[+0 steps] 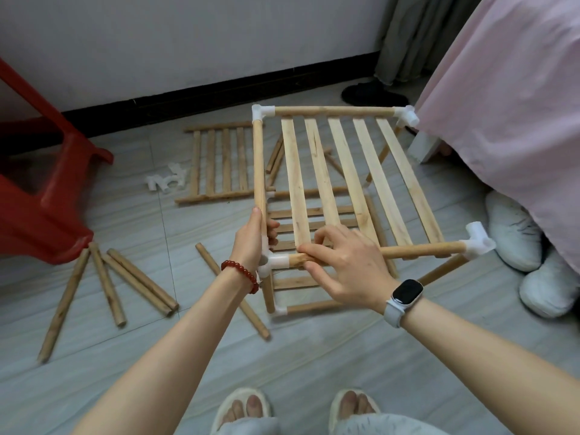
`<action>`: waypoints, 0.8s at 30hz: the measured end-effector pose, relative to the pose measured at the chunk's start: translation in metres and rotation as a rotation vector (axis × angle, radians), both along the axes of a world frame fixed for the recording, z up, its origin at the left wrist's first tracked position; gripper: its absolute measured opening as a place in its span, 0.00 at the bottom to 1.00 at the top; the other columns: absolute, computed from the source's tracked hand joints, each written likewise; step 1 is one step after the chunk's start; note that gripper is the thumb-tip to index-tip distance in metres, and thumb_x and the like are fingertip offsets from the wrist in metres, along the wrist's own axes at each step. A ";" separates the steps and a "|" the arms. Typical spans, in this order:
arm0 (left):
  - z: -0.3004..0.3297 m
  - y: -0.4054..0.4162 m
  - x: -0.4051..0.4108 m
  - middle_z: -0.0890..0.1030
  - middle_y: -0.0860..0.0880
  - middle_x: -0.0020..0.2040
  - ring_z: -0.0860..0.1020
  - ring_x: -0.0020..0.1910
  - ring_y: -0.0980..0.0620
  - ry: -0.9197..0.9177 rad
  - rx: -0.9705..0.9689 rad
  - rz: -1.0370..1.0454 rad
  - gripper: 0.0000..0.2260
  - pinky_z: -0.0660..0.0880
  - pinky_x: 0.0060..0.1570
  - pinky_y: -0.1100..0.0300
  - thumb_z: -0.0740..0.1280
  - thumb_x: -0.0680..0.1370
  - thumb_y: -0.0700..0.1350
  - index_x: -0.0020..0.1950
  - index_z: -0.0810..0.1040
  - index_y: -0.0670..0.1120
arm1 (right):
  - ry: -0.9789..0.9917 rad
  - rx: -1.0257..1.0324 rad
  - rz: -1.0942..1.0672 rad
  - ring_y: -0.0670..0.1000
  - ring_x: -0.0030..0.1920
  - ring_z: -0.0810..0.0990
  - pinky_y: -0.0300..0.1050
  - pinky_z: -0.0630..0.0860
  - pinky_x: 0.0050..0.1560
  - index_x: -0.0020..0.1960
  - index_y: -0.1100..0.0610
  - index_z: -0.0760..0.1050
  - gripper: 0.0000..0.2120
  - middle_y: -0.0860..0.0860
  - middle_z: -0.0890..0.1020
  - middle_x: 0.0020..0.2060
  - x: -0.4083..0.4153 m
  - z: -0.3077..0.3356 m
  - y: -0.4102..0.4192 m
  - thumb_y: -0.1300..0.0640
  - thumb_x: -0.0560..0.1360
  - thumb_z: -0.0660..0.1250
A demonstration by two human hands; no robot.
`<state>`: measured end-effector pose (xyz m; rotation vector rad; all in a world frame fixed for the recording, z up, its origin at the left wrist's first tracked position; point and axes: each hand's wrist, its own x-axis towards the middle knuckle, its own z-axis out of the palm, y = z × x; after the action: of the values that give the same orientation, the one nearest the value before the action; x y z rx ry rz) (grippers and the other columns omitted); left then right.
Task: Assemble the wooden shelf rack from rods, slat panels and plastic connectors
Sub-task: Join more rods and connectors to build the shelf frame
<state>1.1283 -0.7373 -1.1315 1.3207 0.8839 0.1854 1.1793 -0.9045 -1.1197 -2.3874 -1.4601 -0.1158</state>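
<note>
Head view, left grip (251, 237) curled round rack's side rod (259, 164), right grip (342, 262) pinching front rod (420, 250) beside corner connector (274, 261)

This is a bedroom in a home. A pale pink bedsheet (508, 120) hangs down over the side of a bed at the right, with grey curtain fabric (417, 36) behind it reaching the floor. White soft slippers (518, 233) lie by the bed and a dark slipper (373, 94) sits near the black skirting board (188, 98). The floor is grey wood-look tile (157, 356), and a red plastic stool (40, 196) stands at the left against a plain white wall (188, 42).
</note>
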 end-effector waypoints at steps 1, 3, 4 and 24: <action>-0.001 0.004 -0.003 0.75 0.50 0.34 0.73 0.35 0.53 -0.007 -0.016 0.017 0.22 0.68 0.38 0.60 0.49 0.82 0.53 0.39 0.75 0.46 | 0.006 -0.012 -0.004 0.49 0.41 0.74 0.45 0.70 0.37 0.52 0.50 0.80 0.16 0.48 0.76 0.42 0.000 0.004 0.001 0.46 0.75 0.56; -0.011 0.018 -0.010 0.78 0.47 0.41 0.75 0.42 0.50 0.037 0.038 0.057 0.19 0.70 0.46 0.57 0.52 0.82 0.52 0.40 0.76 0.47 | -0.022 -0.027 -0.015 0.51 0.43 0.76 0.47 0.71 0.40 0.51 0.51 0.80 0.17 0.49 0.77 0.44 0.001 0.011 0.008 0.48 0.76 0.54; -0.022 0.029 -0.012 0.79 0.45 0.44 0.76 0.48 0.47 0.110 0.137 0.047 0.15 0.70 0.50 0.55 0.54 0.81 0.50 0.40 0.75 0.48 | -0.042 -0.023 -0.022 0.52 0.45 0.77 0.48 0.71 0.43 0.52 0.52 0.79 0.17 0.50 0.78 0.47 0.003 0.015 0.015 0.48 0.76 0.53; -0.198 0.071 -0.023 0.64 0.39 0.60 0.72 0.54 0.38 0.820 0.530 -0.204 0.31 0.74 0.51 0.44 0.60 0.76 0.36 0.69 0.43 0.52 | 0.232 -0.113 -0.052 0.46 0.75 0.37 0.54 0.34 0.72 0.74 0.47 0.60 0.22 0.45 0.48 0.77 0.036 0.001 0.141 0.51 0.79 0.52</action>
<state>1.1050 -0.6666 -1.3290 2.0262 1.4310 -0.3360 1.2153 -0.7636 -1.1186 -2.4326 -1.3289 0.2290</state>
